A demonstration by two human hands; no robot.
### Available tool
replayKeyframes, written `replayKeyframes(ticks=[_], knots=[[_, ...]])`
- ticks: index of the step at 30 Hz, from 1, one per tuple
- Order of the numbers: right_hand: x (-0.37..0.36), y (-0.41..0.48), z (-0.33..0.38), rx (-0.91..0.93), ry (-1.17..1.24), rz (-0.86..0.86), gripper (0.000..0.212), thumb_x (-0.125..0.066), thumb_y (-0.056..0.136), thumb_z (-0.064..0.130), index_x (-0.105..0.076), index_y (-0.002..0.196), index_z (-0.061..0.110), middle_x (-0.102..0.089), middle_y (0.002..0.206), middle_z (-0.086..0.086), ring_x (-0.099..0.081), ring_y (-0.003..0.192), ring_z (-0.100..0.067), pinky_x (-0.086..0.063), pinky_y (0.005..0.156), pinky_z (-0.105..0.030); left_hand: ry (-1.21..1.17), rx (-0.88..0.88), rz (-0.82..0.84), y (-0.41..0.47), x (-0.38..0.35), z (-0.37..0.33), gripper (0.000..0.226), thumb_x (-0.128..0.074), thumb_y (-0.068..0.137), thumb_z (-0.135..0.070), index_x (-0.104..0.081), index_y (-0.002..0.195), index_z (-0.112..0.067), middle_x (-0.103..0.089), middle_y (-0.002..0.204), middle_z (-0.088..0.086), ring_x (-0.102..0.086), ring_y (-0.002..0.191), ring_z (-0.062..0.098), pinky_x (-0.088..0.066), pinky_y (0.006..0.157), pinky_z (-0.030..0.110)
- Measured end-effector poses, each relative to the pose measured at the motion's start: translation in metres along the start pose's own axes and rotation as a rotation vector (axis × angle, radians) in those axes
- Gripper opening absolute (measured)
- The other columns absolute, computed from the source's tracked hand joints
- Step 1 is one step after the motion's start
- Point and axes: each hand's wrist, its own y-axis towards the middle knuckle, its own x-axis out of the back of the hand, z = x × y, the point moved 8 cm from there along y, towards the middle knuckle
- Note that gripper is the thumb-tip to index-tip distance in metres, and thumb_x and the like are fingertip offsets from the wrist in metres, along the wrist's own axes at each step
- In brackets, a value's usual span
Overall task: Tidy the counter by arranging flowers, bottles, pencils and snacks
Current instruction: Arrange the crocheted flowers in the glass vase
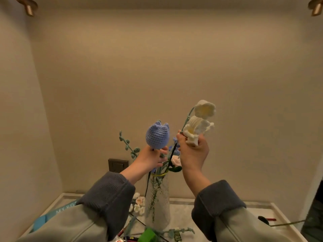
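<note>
Blue crocheted-yarn tulip head [157, 136] held up high on its dark wire stem, probably lifted clear of the other blooms so the stem can be steered down into the tall clear textured glass vase [158, 203] standing on the pale stone counter [227, 206]. Left hand [151, 158] raised from a grey cuffed sleeve, wrist bent back, fingers and thumb pinched together on the stem just under the blue head. Just right of that, the vase mouth with green yarn sprigs and a pale pink bloom already in it. Further right, right hand [193, 151] lifted a little higher, palm turned toward the camera, fingers curled closed around the green stem and lower blossoms of a cream-white crocheted flower spray [201, 119], seemingly kept apart from the tulip to avoid tangling. Loose white crocheted blooms [138, 204] lying on the counter beside the vase, not yet arranged.
</note>
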Motion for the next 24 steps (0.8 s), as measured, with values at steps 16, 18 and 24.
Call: replayKeyframes(ticks=[16, 18, 24], knots=[[0.0, -0.032, -0.08, -0.103, -0.171, 0.237, 0.022, -0.082, 0.075, 0.016, -0.069, 0.091, 0.021, -0.073, 0.083, 0.002, -0.07, 0.077, -0.014, -0.058, 0.07, -0.04, -0.052, -0.082, -0.043, -0.014, 0.009, 0.005, 0.026, -0.03, 0.1, -0.004, -0.051, 0.087, -0.011, -0.061, 0.108, 0.013, -0.066, 0.09, 0.03, -0.051, 0.066, 0.029], [0.006, -0.035, -0.084, -0.108, -0.224, 0.239, 0.02, -0.081, 0.077, 0.022, -0.067, 0.091, 0.026, -0.072, 0.082, 0.005, -0.069, 0.076, -0.012, -0.057, 0.067, -0.038, -0.041, -0.11, -0.048, -0.019, 0.01, 0.007, 0.025, -0.03, 0.101, -0.007, -0.051, 0.09, -0.012, -0.061, 0.116, 0.012, -0.067, 0.097, 0.032, -0.054, 0.073, 0.031], [0.008, -0.037, -0.093, -0.166, -0.348, 0.345, 0.011, -0.068, 0.089, 0.028, -0.069, 0.097, 0.02, -0.072, 0.086, 0.002, -0.067, 0.083, -0.017, -0.044, 0.069, -0.029, -0.07, -0.159, -0.054, -0.028, 0.012, 0.011, 0.025, -0.03, 0.102, -0.01, -0.053, 0.091, -0.011, -0.063, 0.115, 0.01, -0.07, 0.084, 0.027, -0.056, 0.075, 0.036]])
